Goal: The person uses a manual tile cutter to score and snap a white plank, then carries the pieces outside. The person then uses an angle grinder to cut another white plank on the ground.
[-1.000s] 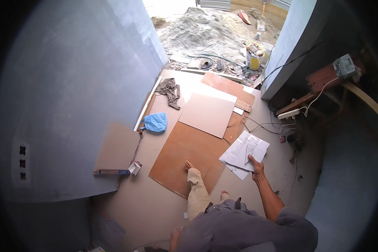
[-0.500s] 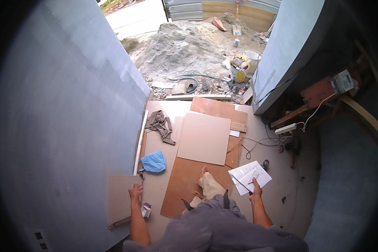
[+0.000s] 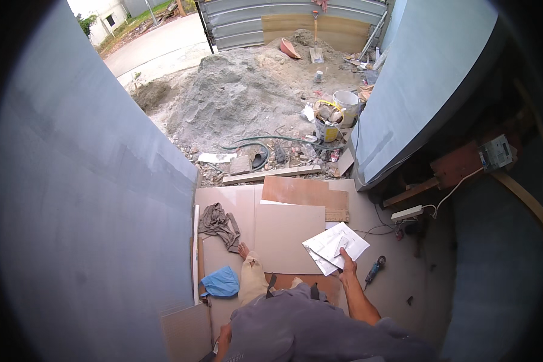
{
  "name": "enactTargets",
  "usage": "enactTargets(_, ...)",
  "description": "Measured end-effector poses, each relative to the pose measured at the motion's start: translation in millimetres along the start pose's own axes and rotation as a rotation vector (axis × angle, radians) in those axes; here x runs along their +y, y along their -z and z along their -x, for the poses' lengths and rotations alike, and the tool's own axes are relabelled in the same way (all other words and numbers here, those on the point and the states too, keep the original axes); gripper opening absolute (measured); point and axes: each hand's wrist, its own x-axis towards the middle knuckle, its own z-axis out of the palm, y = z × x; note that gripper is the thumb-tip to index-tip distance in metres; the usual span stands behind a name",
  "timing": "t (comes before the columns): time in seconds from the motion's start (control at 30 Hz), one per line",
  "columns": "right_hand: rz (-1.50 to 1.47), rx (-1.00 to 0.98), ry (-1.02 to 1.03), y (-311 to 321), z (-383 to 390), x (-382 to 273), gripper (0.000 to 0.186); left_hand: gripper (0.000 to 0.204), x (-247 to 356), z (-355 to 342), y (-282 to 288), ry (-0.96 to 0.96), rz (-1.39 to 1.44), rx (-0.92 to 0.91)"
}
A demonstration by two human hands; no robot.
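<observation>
My right hand [image 3: 347, 268] is closed on white sheets of paper [image 3: 326, 247], with the thumb pressing a small pale rectangular piece [image 3: 341, 245] on top. The sheets are over the right part of a large beige tile [image 3: 286, 232] that lies on brown board [image 3: 308, 192]. Only a sliver of my left hand and arm [image 3: 224, 339] shows beside my grey shirt, its fingers hidden. Near it, a tile with a ribbed back [image 3: 187, 332] leans at the left wall. To the right of my right forearm, a blue angle grinder [image 3: 375, 271] lies on the floor.
A crumpled brown cloth [image 3: 218, 226] and a blue bag [image 3: 220, 282] lie along the left wall. A white power strip [image 3: 407, 212] with cables is at the right. Beyond the doorway are a sand heap [image 3: 223, 90], a green hose [image 3: 265, 139] and a rubble-filled bucket [image 3: 329, 119].
I have stepped forward, one foot now on the beige tile. My right hand has carried the papers forward and left. My left hand has left the ribbed tile's upper edge and dropped beside my body.
</observation>
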Motion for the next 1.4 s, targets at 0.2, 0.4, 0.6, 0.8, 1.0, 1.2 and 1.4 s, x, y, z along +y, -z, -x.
enactTargets(0.2,-0.032,0.046,0.158,-107.4,-77.5,28.3,0.068,0.043,106.4,-66.3,42.3,0.058,-0.128,-0.104)
enactTargets(0.4,-0.129,0.176,0.137,-247.9,-92.4,37.7,0.064,0.04,305.2,-175.7,168.1,-0.047,0.086,0.058)
enactTargets(0.6,-0.12,0.284,0.138,-317.7,-119.6,63.4,0.061,0.042,623.5,-205.2,242.5,-0.561,0.195,0.115)
enactTargets(0.8,-0.157,0.308,0.089,-433.1,-107.8,40.2,0.064,0.048,798.6,-204.0,223.9,-0.694,0.067,0.03)
enactTargets(1.0,-0.188,0.285,0.057,-523.3,-148.7,8.0,0.062,0.052,794.9,-267.7,188.0,-0.389,-0.049,-0.033)
enactTargets(1.2,-0.143,0.255,0.109,-596.9,-196.5,-45.6,0.062,0.048,759.6,-294.4,167.0,-0.024,-0.119,-0.07)
enactTargets(1.4,-0.015,0.261,0.121,-692.9,-252.7,-91.2,0.061,0.042,828.7,-322.2,136.5,-0.045,-0.018,-0.09)
